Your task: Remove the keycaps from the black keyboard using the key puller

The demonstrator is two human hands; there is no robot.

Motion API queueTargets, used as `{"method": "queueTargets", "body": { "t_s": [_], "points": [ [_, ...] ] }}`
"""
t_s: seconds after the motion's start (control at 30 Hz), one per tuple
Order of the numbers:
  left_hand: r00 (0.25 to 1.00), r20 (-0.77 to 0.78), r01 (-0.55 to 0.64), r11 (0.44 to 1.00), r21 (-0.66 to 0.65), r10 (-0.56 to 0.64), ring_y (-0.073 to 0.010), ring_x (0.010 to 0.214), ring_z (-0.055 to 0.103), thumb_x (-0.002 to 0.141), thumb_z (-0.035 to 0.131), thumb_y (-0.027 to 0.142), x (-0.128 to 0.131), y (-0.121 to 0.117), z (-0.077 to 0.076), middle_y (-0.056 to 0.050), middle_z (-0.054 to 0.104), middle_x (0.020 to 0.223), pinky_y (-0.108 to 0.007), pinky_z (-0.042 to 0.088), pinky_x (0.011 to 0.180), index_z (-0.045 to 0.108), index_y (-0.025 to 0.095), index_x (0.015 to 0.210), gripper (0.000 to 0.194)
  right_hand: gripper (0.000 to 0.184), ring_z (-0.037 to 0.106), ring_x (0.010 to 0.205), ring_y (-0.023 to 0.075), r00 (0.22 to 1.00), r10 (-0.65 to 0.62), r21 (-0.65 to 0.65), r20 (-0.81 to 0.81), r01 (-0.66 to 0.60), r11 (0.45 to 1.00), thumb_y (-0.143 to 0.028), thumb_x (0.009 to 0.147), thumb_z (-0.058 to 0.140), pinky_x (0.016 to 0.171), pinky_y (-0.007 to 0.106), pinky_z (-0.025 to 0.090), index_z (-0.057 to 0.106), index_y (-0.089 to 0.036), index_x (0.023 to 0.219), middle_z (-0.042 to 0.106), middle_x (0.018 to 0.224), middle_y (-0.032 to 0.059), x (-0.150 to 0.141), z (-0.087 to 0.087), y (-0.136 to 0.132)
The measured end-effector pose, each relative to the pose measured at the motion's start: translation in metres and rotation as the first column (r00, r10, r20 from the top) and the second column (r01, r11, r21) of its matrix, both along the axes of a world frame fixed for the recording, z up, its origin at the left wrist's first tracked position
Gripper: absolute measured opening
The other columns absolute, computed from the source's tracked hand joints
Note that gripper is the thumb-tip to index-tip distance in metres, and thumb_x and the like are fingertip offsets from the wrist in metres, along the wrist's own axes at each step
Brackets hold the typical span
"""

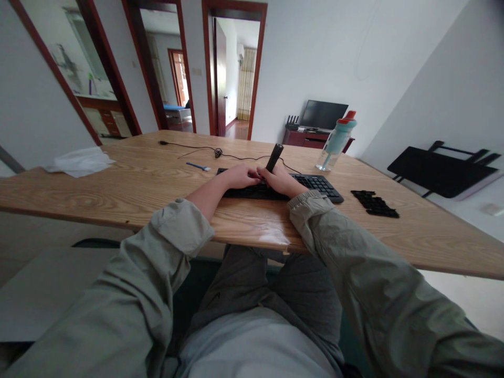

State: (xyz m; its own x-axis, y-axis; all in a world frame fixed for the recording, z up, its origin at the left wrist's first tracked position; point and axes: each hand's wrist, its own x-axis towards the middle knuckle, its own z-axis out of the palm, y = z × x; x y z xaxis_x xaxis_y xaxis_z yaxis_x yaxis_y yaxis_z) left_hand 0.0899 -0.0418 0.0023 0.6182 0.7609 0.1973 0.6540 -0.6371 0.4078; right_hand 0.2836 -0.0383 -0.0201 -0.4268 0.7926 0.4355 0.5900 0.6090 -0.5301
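Observation:
A black computer keyboard (321, 185) lies near the front edge of the wooden table, partly covered by my hands. My right hand (280, 180) is closed around a black stick-like tool (274, 156). The tool stands upright at a slight tilt, and its lower end is hidden by my fingers, so its kind does not show. My left hand (240, 177) presses on the left part of the keyboard with bent fingers, their tips close to the foot of the tool. Black loose keycaps (375, 203) lie in a cluster to the right of the keyboard.
Behind the keyboard, a thin black cable (240, 157) runs across the wooden table (157, 184). A small blue brush (198, 166) lies left of it. A bottle with a red lid (334, 144) stands at the back right. White crumpled tissue (81, 161) is at the left end.

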Motion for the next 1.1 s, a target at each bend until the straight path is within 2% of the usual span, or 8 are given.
{"method": "queueTargets", "body": {
  "t_s": [0.13, 0.3, 0.4, 0.57, 0.7, 0.83, 1.1],
  "points": [
    [0.999, -0.031, -0.032, 0.999, -0.005, 0.032, -0.017, 0.083, 0.066, 0.086, 0.06, 0.032, 0.002, -0.003, 0.001, -0.004, 0.076, 0.098, -0.025, 0.048, 0.083, 0.076, 0.017, 0.103, 0.028, 0.051, 0.058, 0.076, 0.021, 0.998, -0.064, 0.079, -0.024, 0.066, 0.995, -0.064, 0.091, 0.046, 0.074, 0.034, 0.044, 0.065, -0.017, 0.081, 0.066, 0.079, 0.0064, 0.001, 0.01, -0.009],
    [0.994, -0.101, -0.044, 0.999, -0.005, 0.043, -0.0165, 0.078, 0.064, 0.088, 0.054, 0.029, 0.004, -0.01, 0.006, -0.007, 0.076, 0.095, -0.025, 0.047, 0.074, 0.077, 0.012, 0.101, 0.032, 0.051, 0.053, 0.073, 0.0187, 0.953, -0.126, 0.202, -0.276, 0.186, 0.962, -0.069, 0.086, 0.052, 0.069, 0.032, 0.041, 0.061, -0.019, 0.086, 0.061, 0.076, 0.0031, -0.002, 0.024, -0.022],
    [0.991, -0.119, -0.066, 0.998, -0.003, 0.065, -0.0163, 0.077, 0.064, 0.088, 0.054, 0.03, 0.005, -0.013, 0.008, -0.008, 0.076, 0.093, -0.024, 0.046, 0.071, 0.077, 0.011, 0.101, 0.032, 0.05, 0.05, 0.069, 0.0171, 0.933, -0.132, 0.222, -0.335, 0.214, 0.951, -0.069, 0.088, 0.051, 0.065, 0.032, 0.039, 0.057, -0.02, 0.08, 0.057, 0.072, 0.0019, -0.005, 0.029, -0.024],
    [0.992, -0.107, -0.064, 0.998, 0.007, 0.065, -0.0157, 0.073, 0.063, 0.089, 0.055, 0.032, 0.006, -0.013, 0.008, -0.008, 0.076, 0.091, -0.025, 0.046, 0.07, 0.076, 0.012, 0.099, 0.031, 0.055, 0.043, 0.061, 0.0143, 0.945, -0.165, 0.171, -0.281, 0.219, 0.961, -0.071, 0.089, 0.048, 0.058, 0.031, 0.03, 0.05, -0.02, 0.068, 0.049, 0.062, -0.0001, -0.004, 0.028, -0.022],
    [1.0, 0.026, -0.006, 0.997, 0.074, 0.004, -0.0152, 0.082, 0.065, 0.089, 0.054, 0.025, 0.007, -0.008, 0.003, -0.008, 0.075, 0.1, -0.024, 0.048, 0.078, 0.073, 0.013, 0.105, 0.027, 0.056, 0.043, 0.06, 0.0137, 0.962, -0.173, 0.168, -0.213, 0.21, 0.963, -0.071, 0.088, 0.047, 0.057, 0.03, 0.028, 0.049, -0.019, 0.068, 0.049, 0.062, 0.0, -0.002, 0.023, -0.018],
    [0.999, 0.041, 0.004, 0.984, 0.179, -0.012, -0.0156, 0.082, 0.065, 0.085, 0.054, 0.016, 0.008, 0.0, -0.003, -0.006, 0.074, 0.095, -0.025, 0.047, 0.077, 0.074, 0.014, 0.096, 0.023, 0.054, 0.043, 0.061, 0.0139, 0.975, -0.154, 0.171, -0.163, 0.182, 0.968, -0.068, 0.09, 0.045, 0.058, 0.03, 0.029, 0.051, -0.019, 0.07, 0.051, 0.063, 0.0005, -0.002, 0.022, -0.018],
    [1.0, 0.025, 0.004, 0.978, 0.209, -0.009, -0.0159, 0.08, 0.064, 0.083, 0.055, 0.016, 0.01, -0.001, -0.005, -0.006, 0.074, 0.091, -0.025, 0.047, 0.074, 0.073, 0.015, 0.092, 0.02, 0.056, 0.051, 0.068, 0.0163, 0.993, -0.069, 0.152, -0.098, 0.084, 0.985, -0.068, 0.092, 0.042, 0.062, 0.029, 0.036, 0.061, -0.017, 0.079, 0.06, 0.072, 0.0036, -0.001, 0.022, -0.024]
  ]
}}
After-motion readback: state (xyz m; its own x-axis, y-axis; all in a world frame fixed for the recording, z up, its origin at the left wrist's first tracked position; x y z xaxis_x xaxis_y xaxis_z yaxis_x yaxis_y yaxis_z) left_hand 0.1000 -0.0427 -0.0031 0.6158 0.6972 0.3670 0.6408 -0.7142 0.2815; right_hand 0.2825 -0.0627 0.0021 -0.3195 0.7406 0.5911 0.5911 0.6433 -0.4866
